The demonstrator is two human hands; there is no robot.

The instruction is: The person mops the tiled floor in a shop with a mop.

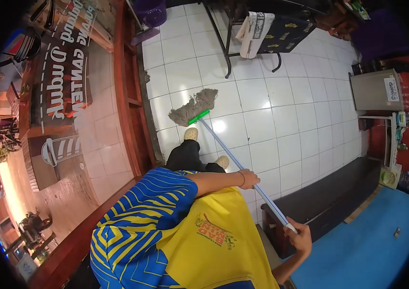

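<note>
A string mop runs diagonally across the head view, its grey yarn head [194, 107] lying on the white tiles just beyond my feet. A green clamp [199, 117] joins the yarn to the pale blue handle [228, 152]. My left hand [249, 178] is wrapped round the handle's middle part, a thin band at its wrist. Lower right, my right hand [300, 239] grips the handle near its white end cap [289, 227]. Below the mop head are my cream clogs [191, 134], the dark trousers, and a blue and yellow shirt.
A glass front with mirrored lettering [64, 67] and a red-brown frame [132, 103] borders the left. Cloths [286, 33] hang from a black metal rack at the top. A dark bench [329, 195] stands at right beside a blue mat [373, 241]. A purple basket [150, 12] sits top left.
</note>
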